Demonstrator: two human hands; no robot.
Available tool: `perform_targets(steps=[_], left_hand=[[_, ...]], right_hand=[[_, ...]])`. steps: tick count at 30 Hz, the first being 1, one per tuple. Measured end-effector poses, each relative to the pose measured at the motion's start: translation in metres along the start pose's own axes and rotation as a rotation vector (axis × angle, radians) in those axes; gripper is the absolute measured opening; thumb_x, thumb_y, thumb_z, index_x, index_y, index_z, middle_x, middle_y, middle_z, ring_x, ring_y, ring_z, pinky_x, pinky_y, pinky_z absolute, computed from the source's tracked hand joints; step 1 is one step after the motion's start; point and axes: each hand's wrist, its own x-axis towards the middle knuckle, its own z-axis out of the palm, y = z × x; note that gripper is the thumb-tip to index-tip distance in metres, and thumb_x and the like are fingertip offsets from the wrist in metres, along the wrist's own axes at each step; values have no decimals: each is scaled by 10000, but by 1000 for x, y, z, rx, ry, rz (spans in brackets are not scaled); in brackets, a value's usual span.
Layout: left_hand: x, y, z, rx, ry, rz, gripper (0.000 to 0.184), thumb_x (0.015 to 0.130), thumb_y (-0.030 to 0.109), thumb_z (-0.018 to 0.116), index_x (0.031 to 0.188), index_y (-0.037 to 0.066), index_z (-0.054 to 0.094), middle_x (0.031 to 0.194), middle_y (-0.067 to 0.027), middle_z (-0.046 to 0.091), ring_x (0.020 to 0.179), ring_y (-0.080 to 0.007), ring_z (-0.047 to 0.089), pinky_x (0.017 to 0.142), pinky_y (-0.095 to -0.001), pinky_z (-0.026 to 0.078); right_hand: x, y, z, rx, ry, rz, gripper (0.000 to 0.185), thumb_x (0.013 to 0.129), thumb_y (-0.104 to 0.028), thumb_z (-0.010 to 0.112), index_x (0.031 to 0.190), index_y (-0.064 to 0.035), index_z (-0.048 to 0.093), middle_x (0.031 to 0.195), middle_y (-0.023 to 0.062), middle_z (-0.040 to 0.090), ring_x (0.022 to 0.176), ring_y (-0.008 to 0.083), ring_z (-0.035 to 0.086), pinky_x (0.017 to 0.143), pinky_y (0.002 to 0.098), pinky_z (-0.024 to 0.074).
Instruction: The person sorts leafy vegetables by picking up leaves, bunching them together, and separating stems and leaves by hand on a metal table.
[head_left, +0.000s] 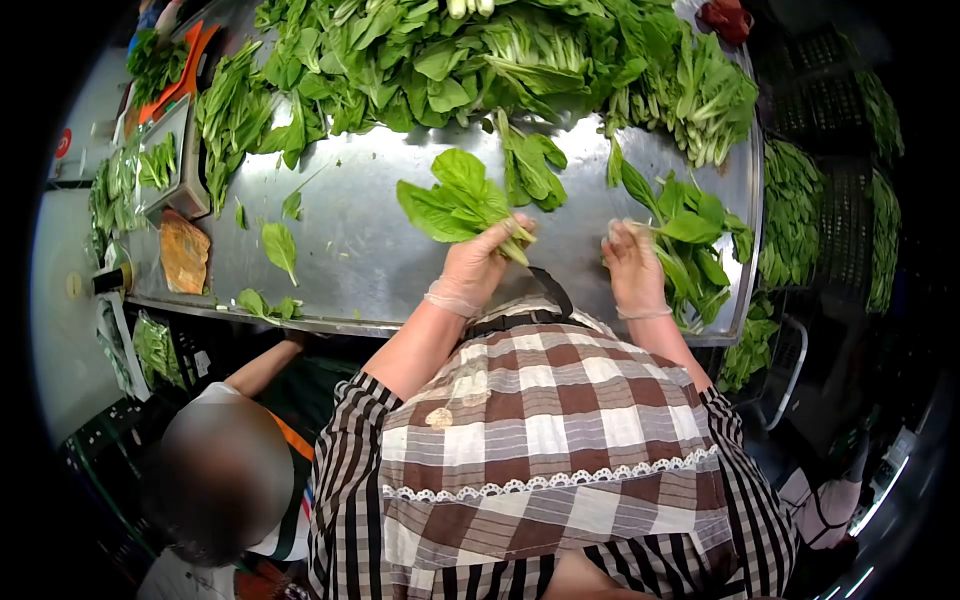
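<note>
My left hand point(474, 270), in a thin clear glove, is closed around the pale stems of a small bunch of leafy greens point(455, 205). The leaves point up and left, above the metal table point(350, 230). To its right, my gloved right hand point(636, 270) is raised with curled fingers, next to a loose pile of greens point(700, 250) at the table's right side. I cannot make out what, if anything, lies between those fingers. Another small cluster of greens point(530, 165) rests on the metal just beyond both hands.
A large heap of greens point(430, 70) covers the far side. On the left are a metal scale-like box point(180, 170), an orange object point(185, 70) and a brown slab point(184, 252). Another person point(230, 470) is close at lower left. Crates of greens point(790, 210) stand at right.
</note>
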Motion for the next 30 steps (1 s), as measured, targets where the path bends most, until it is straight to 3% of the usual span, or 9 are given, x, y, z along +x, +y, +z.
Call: perform_targets(steps=[2,5,11,12,16,19,24,27,30], left_hand=[[0,3,-16,-55,0,17,213,917,106,630,1093,-10,597,1058,-99,629,1065,-241,586,982,-424,455],[-7,5,-19,-130,31,54,309,903,94,636,1188,34,530,1052,-86,622,1068,-234,580,967,-435,460],[-14,16,-17,-114,78,35,325,899,85,624,1202,50,510,1032,-56,604,1039,-216,578,943,-419,471],[-14,17,-20,-118,53,55,329,898,85,622,1205,49,511,1028,-52,601,1026,-211,578,939,-415,472],[-21,16,-25,-138,82,71,370,889,84,619,1239,51,505,1000,-40,593,978,-192,572,921,-400,473],[-22,9,-27,-156,118,38,380,879,82,637,1240,56,522,987,-34,590,960,-183,575,911,-400,478],[-16,2,-23,-90,185,36,300,873,97,664,1157,68,573,969,-16,586,888,-170,586,874,-394,494],[-21,4,-21,-62,239,37,241,882,98,659,1109,76,582,951,-5,583,860,-164,591,843,-380,502],[-24,7,-32,-104,247,38,189,904,121,645,1078,82,581,945,-2,584,855,-157,593,824,-372,507]], right_hand=[[-1,-10,4,-164,17,205,364,926,-336,639,1081,-8,612,980,95,659,831,176,622,776,329,501],[13,-19,67,-781,-249,75,386,921,-312,631,1135,9,615,909,98,669,732,190,632,712,323,515],[121,36,173,-1556,-201,-541,605,719,-457,763,1079,21,676,906,195,706,780,292,677,752,339,525],[121,35,185,-1574,-214,-508,496,738,-398,740,1031,0,697,930,198,706,793,321,675,740,359,524],[132,40,171,-1289,-289,-460,256,757,-258,695,903,-48,719,825,119,714,695,218,661,686,316,513],[119,35,154,-1223,-271,-416,213,758,-232,695,878,-57,713,789,99,705,665,165,635,668,288,501],[105,50,192,-1796,-283,-567,390,757,-413,697,960,-80,712,934,170,709,892,347,679,763,424,536],[120,64,204,-2107,-352,-444,384,738,-398,703,958,-84,715,950,171,707,911,333,682,767,404,536],[123,65,186,-1833,-429,-500,346,718,-345,731,919,-65,703,842,141,699,789,309,679,731,407,539]])
